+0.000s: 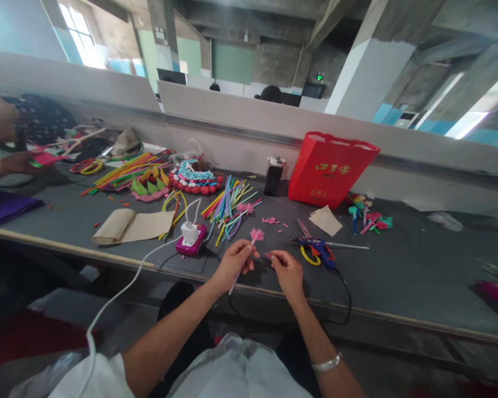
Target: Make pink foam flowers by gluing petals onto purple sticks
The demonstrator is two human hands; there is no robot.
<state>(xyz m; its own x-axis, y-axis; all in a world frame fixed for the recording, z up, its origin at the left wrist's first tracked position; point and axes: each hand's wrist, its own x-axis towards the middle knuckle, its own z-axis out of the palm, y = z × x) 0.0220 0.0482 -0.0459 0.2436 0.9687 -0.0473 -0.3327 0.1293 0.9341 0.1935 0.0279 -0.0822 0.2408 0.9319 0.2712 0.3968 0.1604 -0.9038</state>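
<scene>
Between the thumb and fingers of my left hand is the stem of a pink paper flower, its fringed head pointing up and away from me. My right hand pinches a small pink piece just right of the flower's stem. Several loose pink pieces lie on the table beyond my hands. To the right of my right hand rests a blue glue gun with its cord trailing off the table edge. Yellow-handled scissors lie partly under it.
A purple power strip with a white plug sits left of my hands. Coloured paper strips, a brown paper roll, a red bag, a black bottle and finished flowers stand or lie around. Another person's hand works at far left.
</scene>
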